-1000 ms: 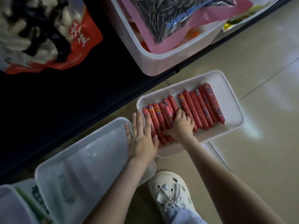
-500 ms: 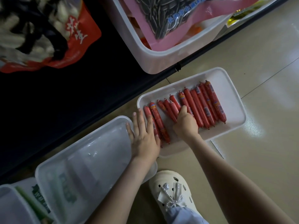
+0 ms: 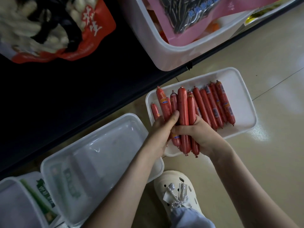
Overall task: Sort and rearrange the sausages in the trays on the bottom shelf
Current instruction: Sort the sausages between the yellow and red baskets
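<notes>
A white tray (image 3: 243, 89) lies on the tiled floor and holds several red sausages (image 3: 213, 106) in a row on its right side. Above the tray's left part, both hands grip one bundle of sausages (image 3: 183, 111). My left hand (image 3: 162, 129) wraps the bundle from the left, thumb across the front. My right hand (image 3: 199, 134) clasps it from the right and below. One short sausage (image 3: 155, 111) lies alone at the tray's left edge.
A clear tray (image 3: 92, 152) sits upside down on the floor to the left, over packets with green print. The dark shelf edge (image 3: 98, 102) runs diagonally above. A white bin (image 3: 177, 51) holds a pink seed bag. A white clog (image 3: 179, 188) stands below the trays.
My left hand left the clear tray and joined my right hand. Together they gathered the left group of sausages into a bundle and lifted it off the tray.
</notes>
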`<move>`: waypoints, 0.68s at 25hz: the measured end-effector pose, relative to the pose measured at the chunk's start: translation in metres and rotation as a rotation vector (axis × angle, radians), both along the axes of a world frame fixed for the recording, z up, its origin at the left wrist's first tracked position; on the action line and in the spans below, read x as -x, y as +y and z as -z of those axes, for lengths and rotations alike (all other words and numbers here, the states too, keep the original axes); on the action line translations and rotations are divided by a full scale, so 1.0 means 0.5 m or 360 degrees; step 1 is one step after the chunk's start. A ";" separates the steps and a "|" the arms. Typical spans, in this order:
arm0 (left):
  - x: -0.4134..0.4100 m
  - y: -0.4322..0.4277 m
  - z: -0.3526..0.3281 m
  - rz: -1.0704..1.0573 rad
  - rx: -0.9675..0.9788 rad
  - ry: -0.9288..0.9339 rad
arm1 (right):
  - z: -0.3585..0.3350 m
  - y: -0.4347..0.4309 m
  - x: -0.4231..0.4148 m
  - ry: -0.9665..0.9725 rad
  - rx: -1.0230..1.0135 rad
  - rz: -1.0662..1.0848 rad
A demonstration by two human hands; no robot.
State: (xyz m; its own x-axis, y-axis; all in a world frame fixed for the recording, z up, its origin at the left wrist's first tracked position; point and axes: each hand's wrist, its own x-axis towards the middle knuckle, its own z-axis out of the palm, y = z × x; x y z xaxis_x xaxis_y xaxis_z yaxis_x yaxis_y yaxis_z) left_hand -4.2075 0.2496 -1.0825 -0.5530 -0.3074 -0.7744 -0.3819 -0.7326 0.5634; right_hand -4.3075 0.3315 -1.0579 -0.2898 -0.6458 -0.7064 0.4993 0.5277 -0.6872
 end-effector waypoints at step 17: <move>-0.203 -0.002 -0.434 -0.0194 -0.0222 0.0415 | -0.422 0.003 -0.138 -0.0311 0.0240 -0.0185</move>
